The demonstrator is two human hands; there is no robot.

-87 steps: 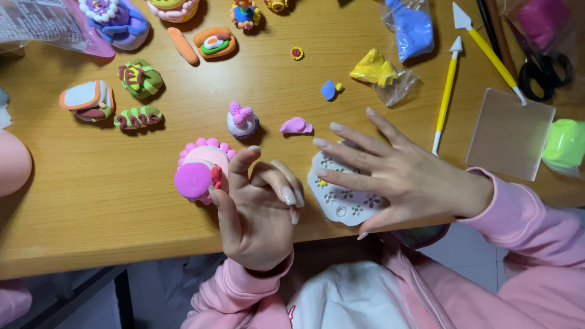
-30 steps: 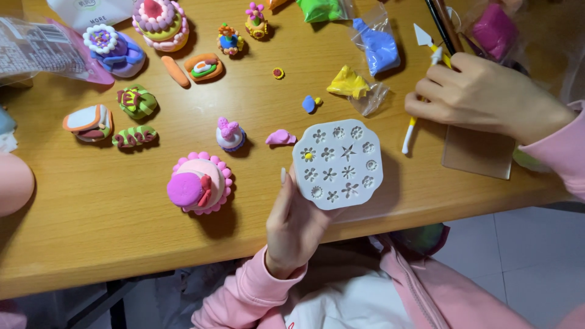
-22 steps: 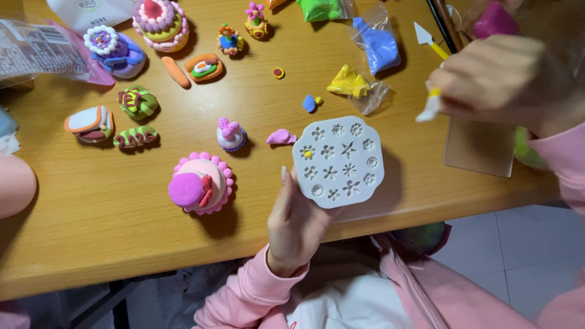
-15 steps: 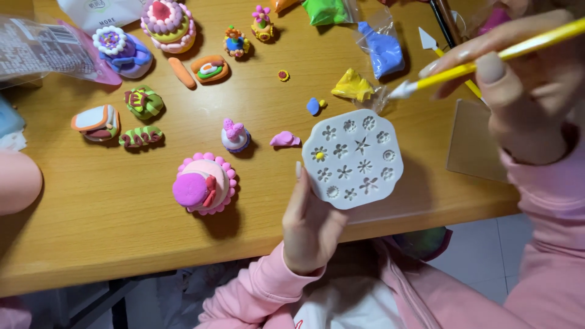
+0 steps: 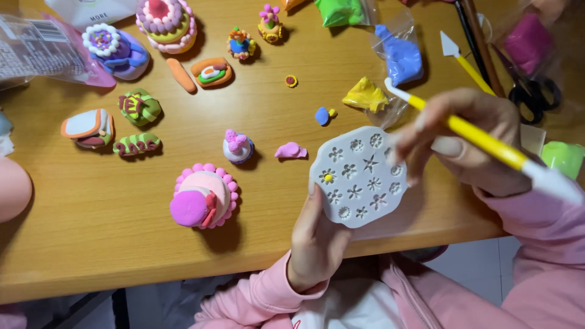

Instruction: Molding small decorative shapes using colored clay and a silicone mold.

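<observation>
**Ana:** Down comes the yellow modelling tool [image 5: 481, 139] — half a second back it was lifted high at the right, and now its white tip hangs just above the far edge of the flower mould [image 5: 359, 176].

**Ben:** And that mould sits where?

**Ana:** Off the desk [image 5: 91, 244], held up over its near edge. The left hand [image 5: 317, 244] grips it from below, thumb pressed on its left rim. The right hand [image 5: 469, 143] is closed round the tool's handle, fingers curled toward the mould.

**Ben:** How far along would you put it?

**Ana:** Early with the mould, I'd judge. Only one cavity on the left shows a yellow dot of clay; the other flower and star cavities look empty. Plenty is finished around it, though: a pink cupcake [image 5: 203, 196] just left of the mould, a small pink-topped piece [image 5: 236, 146] and a pink scrap [image 5: 291, 150] beyond it, and more clay cakes [image 5: 166, 23] along the far left.

**Ben:** Packaging?

**Ana:** Clear bags of clay at the far side: yellow [image 5: 365, 95] just beyond the mould, blue [image 5: 400, 58] behind that, green [image 5: 341, 11] at the far edge, magenta [image 5: 527, 36] at far right. A crinkled clear-and-pink printed packet [image 5: 42, 52] lies far left, a white pouch [image 5: 91, 9] beside it. Black scissors [image 5: 536, 91] rest at far right.
</observation>
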